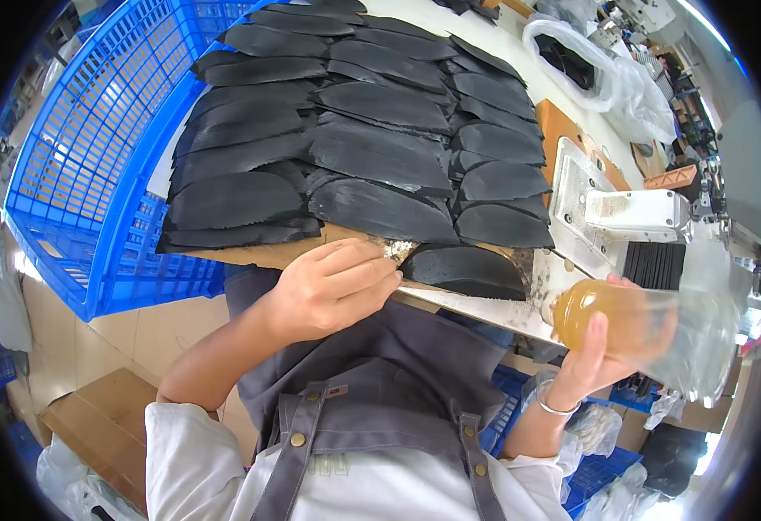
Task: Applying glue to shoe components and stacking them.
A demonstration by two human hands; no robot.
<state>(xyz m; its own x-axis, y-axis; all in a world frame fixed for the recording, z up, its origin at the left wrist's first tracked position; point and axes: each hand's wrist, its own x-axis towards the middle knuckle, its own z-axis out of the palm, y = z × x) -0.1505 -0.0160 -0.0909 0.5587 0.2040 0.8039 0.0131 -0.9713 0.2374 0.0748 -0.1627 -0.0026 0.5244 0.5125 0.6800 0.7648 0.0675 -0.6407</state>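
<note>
My right hand (pixel 590 354) is wrapped round a clear plastic bottle (pixel 632 326) tipped on its side. Amber liquid fills its rounded left end, and its far right end is smeared by motion. At the near edge of a brown board (pixel 280 253), my left hand (pixel 332 291) is closed with its fingertips pressed together. Whatever it may pinch is hidden. Just right of those fingers lies a single curved black piece (pixel 464 271), dark and smooth on top. Overlapping rows of similar black pieces (pixel 380 152) cover the board beyond.
On the left stands a blue plastic crate (pixel 76 148), close against the board. A white sewing machine (pixel 632 213) sits at the right of the white table (pixel 519 323). Behind it is a clear plastic bag (pixel 571 61) with black contents. A cardboard box (pixel 107 425) rests on the floor at lower left.
</note>
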